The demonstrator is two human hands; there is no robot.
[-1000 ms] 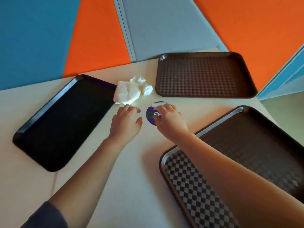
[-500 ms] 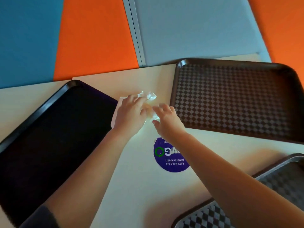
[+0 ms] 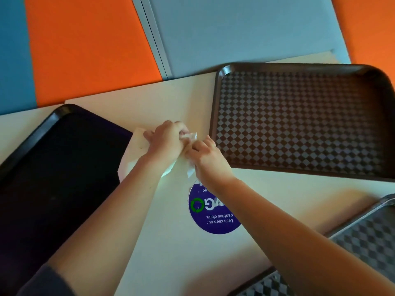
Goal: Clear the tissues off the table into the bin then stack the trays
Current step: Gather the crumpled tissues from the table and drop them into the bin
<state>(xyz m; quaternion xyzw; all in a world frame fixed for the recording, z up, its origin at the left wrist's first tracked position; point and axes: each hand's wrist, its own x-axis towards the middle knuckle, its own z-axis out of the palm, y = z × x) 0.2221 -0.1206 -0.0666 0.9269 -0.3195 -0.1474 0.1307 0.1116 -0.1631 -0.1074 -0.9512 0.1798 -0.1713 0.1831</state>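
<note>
both hands have closed in since a moment ago: left hand (image 3: pixel 164 144) and right hand (image 3: pixel 208 160) now clutch white tissues (image 3: pixel 136 152) between three trays, on a cream table (image 3: pixel 171 242) by orange and blue panels.

1. Tissues (image 3: pixel 136 148): white, crumpled, bunched on the bench between two trays, mostly covered by both hands.
2. Black tray (image 3: pixel 53 167): flat at left, smooth, dark, edge just beside the tissues.
3. Brown tray (image 3: pixel 299 124): flat at far right, checkered surface.
4. Third tray (image 3: pixel 363 242): checkered, near right corner, partly out of frame.
</note>
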